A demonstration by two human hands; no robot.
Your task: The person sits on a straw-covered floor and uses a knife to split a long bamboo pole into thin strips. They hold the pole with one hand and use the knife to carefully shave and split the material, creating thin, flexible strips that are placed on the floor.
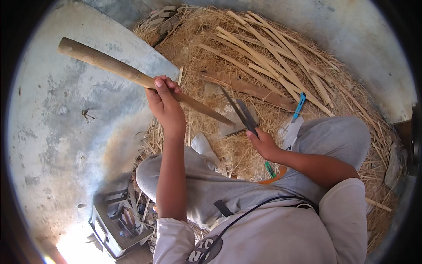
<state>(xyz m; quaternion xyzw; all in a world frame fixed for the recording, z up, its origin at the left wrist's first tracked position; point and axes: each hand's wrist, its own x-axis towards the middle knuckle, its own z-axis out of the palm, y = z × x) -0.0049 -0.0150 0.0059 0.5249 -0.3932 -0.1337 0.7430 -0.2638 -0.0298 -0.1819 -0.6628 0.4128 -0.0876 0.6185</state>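
My left hand [168, 105] is wrapped round a long rounded wooden stick [105, 64], held up at a slant. Its thick end points to the upper left, and its thinner end reaches down toward a grey flat block [234, 127] on the floor. In my right hand [266, 145] is a dark knife [233, 103], its blade pointing up and left, close to the stick's thin end but apart from it in this view. Just beside the blade is a dark flat bar [247, 112]; whether it touches my hand I cannot tell.
Wood shavings [189, 53] cover the floor between my bent legs and the walls. Long pale wood strips [272, 57] lie piled ahead to the right, near a brown plank [250, 90]. A blue cutter [300, 105] rests by my right knee. An open-topped box [115, 248] stands lower left.
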